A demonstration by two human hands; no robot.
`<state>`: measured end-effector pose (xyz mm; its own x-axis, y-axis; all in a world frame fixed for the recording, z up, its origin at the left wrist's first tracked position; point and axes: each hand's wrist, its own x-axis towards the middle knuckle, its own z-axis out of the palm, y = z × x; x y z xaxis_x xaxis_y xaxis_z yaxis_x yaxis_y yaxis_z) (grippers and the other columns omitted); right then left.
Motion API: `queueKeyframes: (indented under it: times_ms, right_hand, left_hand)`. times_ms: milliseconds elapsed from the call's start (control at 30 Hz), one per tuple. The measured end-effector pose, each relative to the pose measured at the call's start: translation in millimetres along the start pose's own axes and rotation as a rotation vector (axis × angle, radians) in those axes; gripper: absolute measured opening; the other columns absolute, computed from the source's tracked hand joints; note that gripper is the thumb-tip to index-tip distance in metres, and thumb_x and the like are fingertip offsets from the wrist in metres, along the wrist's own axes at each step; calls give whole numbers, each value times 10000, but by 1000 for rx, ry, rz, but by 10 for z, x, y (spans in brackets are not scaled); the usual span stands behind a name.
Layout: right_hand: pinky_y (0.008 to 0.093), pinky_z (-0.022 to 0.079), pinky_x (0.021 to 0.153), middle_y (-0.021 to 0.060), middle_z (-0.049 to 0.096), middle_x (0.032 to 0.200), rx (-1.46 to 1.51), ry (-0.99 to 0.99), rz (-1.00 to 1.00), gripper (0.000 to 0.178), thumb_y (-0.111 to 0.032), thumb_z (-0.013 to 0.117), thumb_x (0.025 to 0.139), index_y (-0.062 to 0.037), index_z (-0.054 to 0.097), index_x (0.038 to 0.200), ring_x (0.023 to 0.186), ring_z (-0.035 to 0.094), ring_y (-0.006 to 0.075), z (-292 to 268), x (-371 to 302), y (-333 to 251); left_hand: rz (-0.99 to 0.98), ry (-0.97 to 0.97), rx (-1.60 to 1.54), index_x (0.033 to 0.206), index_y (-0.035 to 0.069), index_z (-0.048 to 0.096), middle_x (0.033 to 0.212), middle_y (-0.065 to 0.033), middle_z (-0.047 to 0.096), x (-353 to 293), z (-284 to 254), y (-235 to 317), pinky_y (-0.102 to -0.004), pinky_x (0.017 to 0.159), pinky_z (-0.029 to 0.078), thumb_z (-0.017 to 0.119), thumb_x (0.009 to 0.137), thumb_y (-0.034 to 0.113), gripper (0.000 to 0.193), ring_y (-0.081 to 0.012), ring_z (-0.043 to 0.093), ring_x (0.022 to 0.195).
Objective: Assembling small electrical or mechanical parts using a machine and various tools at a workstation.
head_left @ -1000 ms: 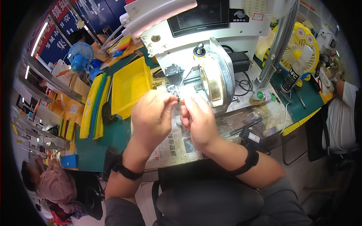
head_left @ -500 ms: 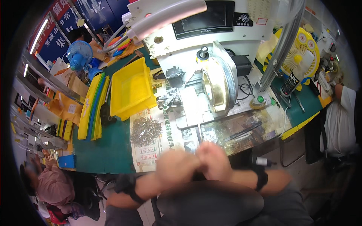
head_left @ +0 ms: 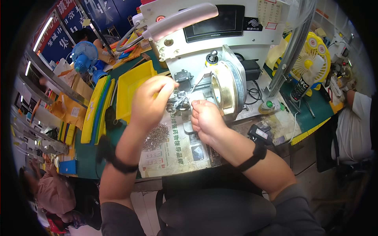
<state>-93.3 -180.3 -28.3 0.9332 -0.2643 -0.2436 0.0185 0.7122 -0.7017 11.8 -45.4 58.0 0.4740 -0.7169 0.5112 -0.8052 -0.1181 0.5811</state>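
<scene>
My left hand point(head_left: 149, 103) is raised in front of the yellow bin, fingers curled and pinched toward the machine. Whatever sits between its fingertips is too small to make out. Lower and to its right, my right hand point(head_left: 208, 121) is closed with thumb and forefinger pressed together, just in front of the machine's wheel point(head_left: 225, 92), which has a wide gold-coloured rim. Its content is hidden too. Between the two hands is a small metal fixture point(head_left: 182, 101) on the white bench machine point(head_left: 173, 53). Under my left wrist lies a pile of small silvery metal pieces point(head_left: 158, 137), partly covered.
A yellow bin point(head_left: 128, 94) and stacked coloured strips point(head_left: 96, 114) stand left. A lamp point(head_left: 185, 19) hangs above the machine's screen. At right are a metal post point(head_left: 289, 59), a yellow fan point(head_left: 311, 59), a spray can point(head_left: 301, 88) and a green-capped bottle point(head_left: 269, 105). Other people sit both sides.
Both hands have risen from close together at the table's front edge and moved forward to the machine. They are now apart, the left one higher and further left.
</scene>
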Motion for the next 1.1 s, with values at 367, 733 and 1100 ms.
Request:
queueKeyframes:
  times_ms: [367,733,1100]
  right_hand:
    - [240,268,445,-53,442,664,-56,80,-45,102,-206,476,1070,-116,516,1044,488,348,58,157,-83,-67]
    - [400,507,631,94,613,792,-1502,-251,-679,147,-99,672,866,-62,615,996,677,615,307,-470,-920,-253]
    - [411,519,651,114,646,899,-1572,-255,-965,261,-11,672,816,-54,666,1073,746,637,332,-654,-675,-149]
  left_hand:
    - [-75,-344,-363,899,57,662,1225,-160,657,373,92,-263,-368,968,484,718,853,83,77,-244,608,1159]
    - [463,146,322,878,59,647,973,-106,622,-741,507,165,-386,662,495,722,711,-39,208,-296,638,835]
    - [375,133,241,887,65,620,815,-87,645,-805,613,7,-379,608,473,729,769,-19,181,-287,623,702]
